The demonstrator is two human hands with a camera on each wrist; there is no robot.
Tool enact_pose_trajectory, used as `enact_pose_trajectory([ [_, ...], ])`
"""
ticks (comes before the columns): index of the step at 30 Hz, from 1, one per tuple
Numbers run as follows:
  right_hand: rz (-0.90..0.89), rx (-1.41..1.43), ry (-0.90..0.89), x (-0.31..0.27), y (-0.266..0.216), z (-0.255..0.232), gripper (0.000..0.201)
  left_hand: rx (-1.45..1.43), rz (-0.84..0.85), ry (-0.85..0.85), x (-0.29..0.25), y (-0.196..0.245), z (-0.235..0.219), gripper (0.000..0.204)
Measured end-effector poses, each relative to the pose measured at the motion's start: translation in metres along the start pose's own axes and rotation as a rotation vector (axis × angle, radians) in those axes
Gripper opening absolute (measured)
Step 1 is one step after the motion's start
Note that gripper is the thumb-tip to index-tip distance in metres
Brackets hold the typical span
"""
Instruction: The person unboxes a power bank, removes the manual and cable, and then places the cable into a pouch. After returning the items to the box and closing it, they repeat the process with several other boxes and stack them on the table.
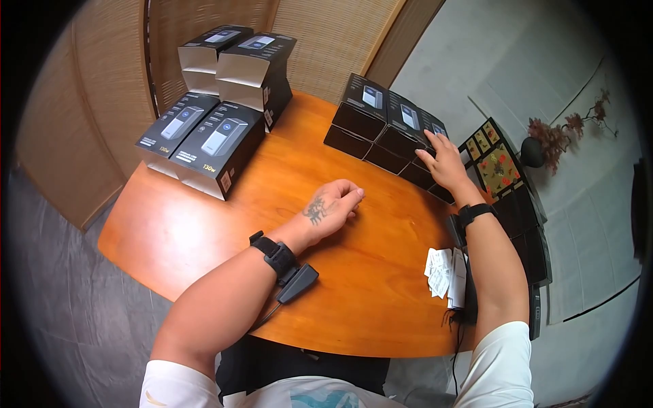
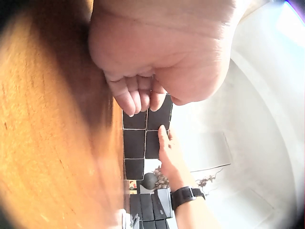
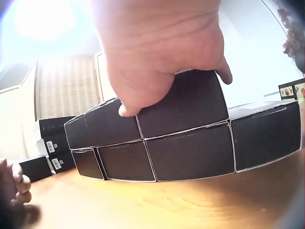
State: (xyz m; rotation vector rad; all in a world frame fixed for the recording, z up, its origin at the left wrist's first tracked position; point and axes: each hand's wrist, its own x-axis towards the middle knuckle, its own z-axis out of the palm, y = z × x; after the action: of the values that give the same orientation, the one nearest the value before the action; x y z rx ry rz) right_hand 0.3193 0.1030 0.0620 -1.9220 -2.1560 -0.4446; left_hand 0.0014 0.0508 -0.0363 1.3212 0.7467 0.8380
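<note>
1. The right hand [image 1: 445, 163] lies over the near end of the upper row of a black stack [image 1: 388, 129]; its fingers reach across the top, and its thumb comes down at the front edge. It touches the end box [image 3: 183, 105] directly beneath it; whether it grips this box or only rests there, I cannot tell.
2. To the left of the right hand, the upper row carries on with its sides touching, the tops showing a printed picture of a device.
3. Below the right hand runs the lower row, edged in white lines; one low box [image 3: 267, 136] extends past it on the right, like a step.
4. The left hand [image 1: 332, 211] hangs released above the surface [image 1: 381, 292], fingers loosely bent and holding nothing, well apart from the stack, which stands ahead of it and to its right.
5. Ahead and to the left of the left hand are the printed boxes [image 1: 218, 139]: two side by side in front, tops marked 130W, with a taller pair just behind them. Pale panels show on their near sides.
6. Just right of the right hand stands a patterned box [image 1: 500, 170], with a dark vase [image 1: 532, 152] and reddish twigs [image 1: 575, 129] beyond it.
7. Nearer the body than the right hand, beside its forearm, white papers [image 1: 439, 272] lie on the surface.
8. A black band [image 1: 275, 258] circles the wrist behind the left hand.
</note>
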Motion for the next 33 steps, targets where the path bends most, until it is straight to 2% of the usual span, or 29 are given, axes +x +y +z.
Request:
enact_pose_trajectory([
  [6,0.035,-0.007,0.032,-0.004,-0.003,0.004,0.062,-0.009,0.011,-0.007,0.000,0.000,-0.001,0.034],
  [9,0.043,-0.014,0.011,-0.002,-0.002,0.005,0.065,0.026,0.006,-0.003,-0.001,0.002,-0.001,0.034],
  [12,0.129,-0.073,-0.051,0.003,-0.010,0.000,0.072,0.026,-0.004,0.008,-0.005,0.006,0.000,0.034],
  [15,0.183,-0.222,-0.009,0.006,-0.059,-0.023,0.077,0.054,0.014,0.005,-0.004,0.004,0.000,0.035],
  [16,0.109,-0.224,0.027,0.011,-0.067,-0.021,0.077,0.075,0.011,0.002,-0.006,0.006,0.000,0.035],
  [19,0.062,-0.178,0.041,0.025,-0.097,-0.017,0.075,0.113,0.009,-0.011,-0.007,0.010,0.000,0.035],
  [23,0.095,-0.087,0.121,0.033,-0.113,-0.004,0.072,0.014,-0.001,-0.025,-0.006,0.007,-0.004,0.033],
  [24,0.007,-0.073,0.187,0.033,-0.116,-0.006,0.070,-0.026,-0.006,-0.031,-0.004,0.004,-0.005,0.032],
  [27,-0.229,-0.077,0.378,0.011,-0.117,-0.020,0.062,-0.126,0.030,-0.043,-0.002,-0.007,-0.006,0.027],
  [29,-0.312,-0.072,0.302,-0.011,-0.110,-0.041,0.061,-0.204,-0.013,-0.096,0.000,-0.012,-0.011,0.022],
  [32,-0.250,-0.222,0.235,-0.053,-0.077,-0.081,0.056,-0.124,-0.015,-0.050,-0.007,-0.001,-0.009,0.020],
  [33,-0.162,-0.246,0.195,-0.063,-0.055,-0.094,0.054,-0.107,-0.024,-0.037,-0.008,0.002,-0.009,0.020],
])
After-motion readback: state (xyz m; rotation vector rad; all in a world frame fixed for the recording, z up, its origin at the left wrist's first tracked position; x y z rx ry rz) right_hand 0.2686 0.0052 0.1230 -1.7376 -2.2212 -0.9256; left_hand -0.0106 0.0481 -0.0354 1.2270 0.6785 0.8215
